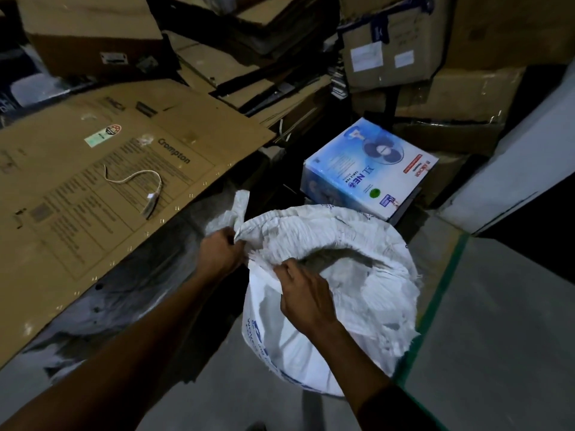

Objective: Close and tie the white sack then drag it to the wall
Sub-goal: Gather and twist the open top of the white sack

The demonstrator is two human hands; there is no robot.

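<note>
The white sack stands upright on the floor in the lower middle, woven plastic with blue print on its side. Its mouth gapes open and crumpled white material shows inside. My left hand grips a bunched part of the rim at the sack's left, with a twisted tail of fabric sticking up above it. My right hand pinches the near edge of the rim just right of the left hand.
A large flattened cardboard sheet slopes at the left with a white cord lying on it. A blue fan box sits just behind the sack. Stacked cartons fill the back. A pale wall and green floor line lie right.
</note>
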